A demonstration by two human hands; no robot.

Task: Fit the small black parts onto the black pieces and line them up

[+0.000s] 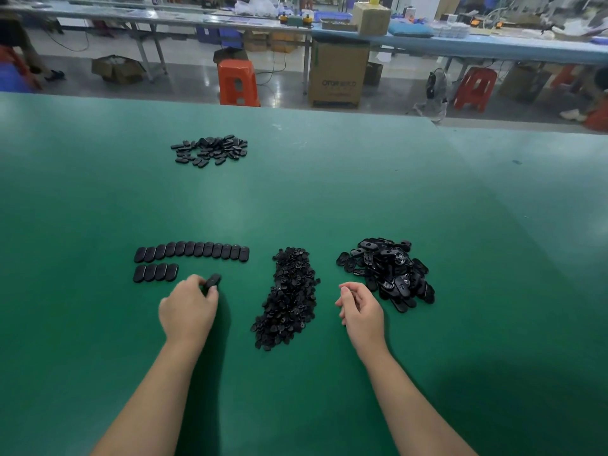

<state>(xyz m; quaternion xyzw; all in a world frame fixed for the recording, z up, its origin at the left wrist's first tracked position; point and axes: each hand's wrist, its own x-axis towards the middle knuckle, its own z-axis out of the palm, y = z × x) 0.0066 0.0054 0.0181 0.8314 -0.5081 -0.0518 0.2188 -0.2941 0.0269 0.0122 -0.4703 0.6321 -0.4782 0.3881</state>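
Observation:
On the green table point(329, 199) my left hand point(189, 307) pinches one oval black piece point(213, 280) just right of the short lower row of lined-up pieces point(155, 272). A longer row of the same pieces point(192, 251) lies above it. A pile of small black parts point(288, 297) sits between my hands. A heap of larger oval black pieces point(388, 271) lies to the right. My right hand point(360, 307) hovers beside that heap with loosely curled fingers and holds nothing.
Another pile of black pieces point(210, 150) lies far back on the left of the table. Beyond the table's far edge are orange stools point(237, 82), a cardboard box point(339, 75) and long workbenches.

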